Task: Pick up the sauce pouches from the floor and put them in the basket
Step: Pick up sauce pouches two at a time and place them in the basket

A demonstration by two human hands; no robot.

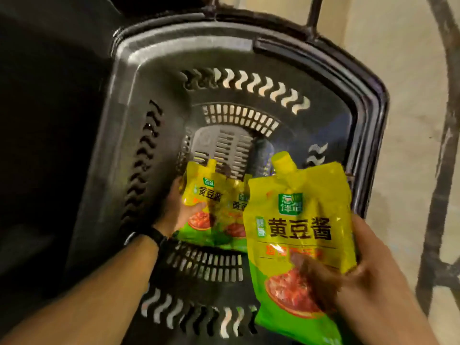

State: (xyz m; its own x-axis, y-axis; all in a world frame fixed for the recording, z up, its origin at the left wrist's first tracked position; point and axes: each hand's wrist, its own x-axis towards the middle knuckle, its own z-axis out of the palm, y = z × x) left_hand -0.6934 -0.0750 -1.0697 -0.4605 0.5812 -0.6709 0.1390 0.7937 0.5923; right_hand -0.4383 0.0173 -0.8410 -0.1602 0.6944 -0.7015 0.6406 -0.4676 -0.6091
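Two pouches [211, 202] sat gripped in the left hand [176, 215], one pouch [298, 220] in the right hand [373, 275]. Loosed early, it could miss the basket [129, 78].

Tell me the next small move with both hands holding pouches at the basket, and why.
Probably open the left hand first: it grips two overlapping pouches already low inside the basket, so they should drop in cleanly. The single pouch in the right hand looks higher, over the near rim, and can follow.
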